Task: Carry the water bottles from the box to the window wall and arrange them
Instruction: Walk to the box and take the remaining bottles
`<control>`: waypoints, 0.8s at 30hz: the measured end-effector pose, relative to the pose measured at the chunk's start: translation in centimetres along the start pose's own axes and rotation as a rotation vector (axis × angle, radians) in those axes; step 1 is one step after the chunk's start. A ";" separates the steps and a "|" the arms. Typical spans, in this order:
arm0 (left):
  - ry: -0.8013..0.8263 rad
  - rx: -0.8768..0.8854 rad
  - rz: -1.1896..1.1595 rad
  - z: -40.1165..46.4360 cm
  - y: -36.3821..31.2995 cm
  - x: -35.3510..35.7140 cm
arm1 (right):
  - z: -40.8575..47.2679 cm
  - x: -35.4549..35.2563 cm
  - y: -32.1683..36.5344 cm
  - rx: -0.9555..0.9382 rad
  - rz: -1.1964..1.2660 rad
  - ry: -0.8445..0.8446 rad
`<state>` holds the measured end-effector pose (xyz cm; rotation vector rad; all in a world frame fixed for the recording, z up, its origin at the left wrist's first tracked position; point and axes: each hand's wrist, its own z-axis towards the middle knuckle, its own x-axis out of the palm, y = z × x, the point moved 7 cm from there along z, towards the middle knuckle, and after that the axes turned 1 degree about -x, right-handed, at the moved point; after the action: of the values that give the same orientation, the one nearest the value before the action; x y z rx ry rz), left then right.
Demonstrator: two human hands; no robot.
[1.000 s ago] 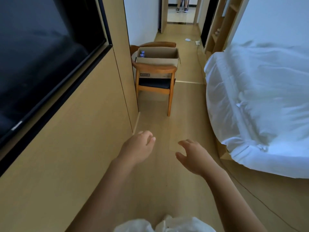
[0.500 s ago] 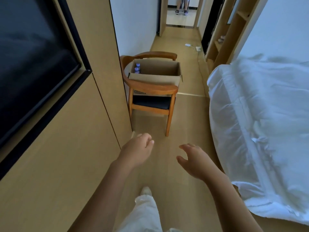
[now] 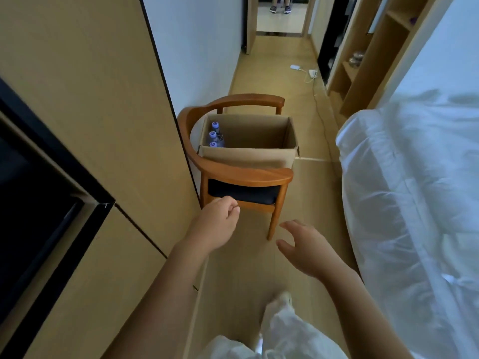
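Your left hand (image 3: 216,224) is loosely curled and empty; your right hand (image 3: 305,244) is spread wide, also empty. Three water bottles (image 3: 215,136) stand in the box (image 3: 248,154) on the chair (image 3: 243,174).

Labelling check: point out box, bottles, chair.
box (image 3: 248,154): head view, near cardboard wall.
bottles (image 3: 213,135): head view, middle cap of three.
chair (image 3: 248,174): head view, near curved armrest.

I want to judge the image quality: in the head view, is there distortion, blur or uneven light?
Head view: the wide lens bends the wall panels outward; the bed cover is bright and bluish, nearly washed out; the trouser leg is smeared by motion; the bottle caps in the box stay readable.
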<state>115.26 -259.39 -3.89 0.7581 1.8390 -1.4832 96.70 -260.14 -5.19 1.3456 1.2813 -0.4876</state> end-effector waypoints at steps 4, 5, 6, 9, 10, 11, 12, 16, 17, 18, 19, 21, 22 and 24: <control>-0.023 -0.038 -0.001 5.1 0.5 -0.9 | 6.1 -1.4 0.0 -0.038 0.043 -0.002; -0.030 -0.050 0.001 6.6 0.6 -1.1 | 7.8 -1.9 -0.1 -0.051 0.048 -0.004; -0.036 -0.061 0.009 8.1 0.7 -1.2 | 9.5 -2.4 -0.1 -0.065 0.051 0.003; -0.048 -0.106 0.036 13.0 0.9 -1.6 | 15.1 -3.9 -0.6 -0.110 0.065 0.041; -0.054 -0.128 0.041 14.7 0.9 -1.8 | 17.1 -4.6 -0.8 -0.124 0.064 0.047; -0.059 -0.151 0.047 16.3 0.8 -2.1 | 19.1 -5.4 -0.9 -0.139 0.059 0.053; -0.060 -0.171 0.054 17.9 0.7 -2.3 | 21.0 -6.3 -1.1 -0.150 0.053 0.050; -0.076 -0.254 0.044 23.4 0.7 -3.2 | 27.8 -8.6 -1.5 -0.190 0.092 0.024; -0.085 -0.269 0.036 24.4 0.8 -3.4 | 29.3 -8.7 -1.3 -0.218 0.098 0.027; -0.089 -0.280 0.030 25.3 0.9 -3.5 | 30.8 -8.6 -1.1 -0.245 0.108 0.033; -0.088 -0.292 0.026 26.2 1.1 -3.6 | 32.2 -8.5 -0.9 -0.267 0.125 0.036; -0.092 -0.327 0.012 27.5 1.9 -3.8 | 34.8 -8.1 -0.4 -0.281 0.163 0.047; -0.099 -0.346 0.006 28.1 2.5 -3.9 | 36.3 -7.8 0.0 -0.290 0.176 0.058; -0.102 -0.368 -0.002 29.3 3.4 -4.0 | 38.8 -7.0 1.0 -0.307 0.191 0.106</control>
<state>124.13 -287.62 -7.27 0.4922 1.9565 -1.1145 110.37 -296.96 -8.68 1.2295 1.2408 -0.0830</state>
